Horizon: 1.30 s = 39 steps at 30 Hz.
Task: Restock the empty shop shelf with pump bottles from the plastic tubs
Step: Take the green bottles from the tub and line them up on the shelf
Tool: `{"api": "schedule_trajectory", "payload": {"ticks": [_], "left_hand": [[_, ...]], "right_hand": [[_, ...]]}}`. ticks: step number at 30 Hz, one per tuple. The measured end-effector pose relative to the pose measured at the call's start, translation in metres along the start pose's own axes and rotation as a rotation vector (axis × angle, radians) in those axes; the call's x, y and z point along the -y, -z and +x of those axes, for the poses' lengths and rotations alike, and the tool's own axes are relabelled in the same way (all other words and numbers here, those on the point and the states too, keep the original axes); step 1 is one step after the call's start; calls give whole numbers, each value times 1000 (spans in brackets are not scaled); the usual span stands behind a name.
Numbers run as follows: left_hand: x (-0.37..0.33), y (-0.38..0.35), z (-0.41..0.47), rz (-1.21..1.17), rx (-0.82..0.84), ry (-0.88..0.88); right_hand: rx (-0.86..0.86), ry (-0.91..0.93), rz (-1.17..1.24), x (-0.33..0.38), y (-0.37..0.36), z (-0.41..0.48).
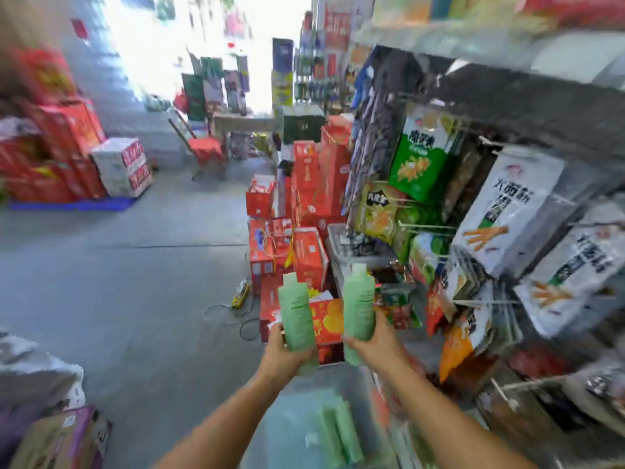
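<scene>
My left hand [285,348] grips a pale green bottle [297,313] around its lower part and holds it upright. My right hand [375,340] grips a second green bottle [359,301] the same way, a little to the right. Both bottles are raised in front of me, above a clear plastic tub [304,394] below my forearms. Two more green bottles [340,434] lie in that tub. The picture is blurred by motion, and no pump heads can be made out.
A rack [473,214] of hanging snack bags fills the right side, close to my right arm. Stacked red cartons [304,231] stand ahead on the floor, more [61,154] at far left. A yellow power strip [240,294] with its cable lies on the grey floor. Boxes [61,438] sit at bottom left.
</scene>
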<state>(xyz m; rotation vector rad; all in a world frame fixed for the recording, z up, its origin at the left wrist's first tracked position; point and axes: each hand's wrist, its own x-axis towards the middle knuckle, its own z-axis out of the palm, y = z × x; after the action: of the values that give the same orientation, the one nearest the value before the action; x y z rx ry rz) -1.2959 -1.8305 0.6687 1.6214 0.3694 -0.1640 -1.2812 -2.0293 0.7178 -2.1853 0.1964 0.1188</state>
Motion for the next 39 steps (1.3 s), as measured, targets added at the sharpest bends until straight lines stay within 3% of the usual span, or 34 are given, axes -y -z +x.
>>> {"api": "schedule_trajectory", "payload": {"ticks": [8,16,23,28,39], "left_hand": [[-138,39,-52,-45,95,-243],[-200,55,-100,-45,315,-365],[-202,51,-135,109,440,-460],[-198,15,-179,45,540,-537],[-166,-91,-310,-14,850,-471]], "right_hand": [[-113,177,68,113,81,-67],[-286,132,145,170,89,-137],[-443,85,168,169,110,-201],[-515,21,354,151,129,-253],[-769,-102,334,80,185,-410]]}}
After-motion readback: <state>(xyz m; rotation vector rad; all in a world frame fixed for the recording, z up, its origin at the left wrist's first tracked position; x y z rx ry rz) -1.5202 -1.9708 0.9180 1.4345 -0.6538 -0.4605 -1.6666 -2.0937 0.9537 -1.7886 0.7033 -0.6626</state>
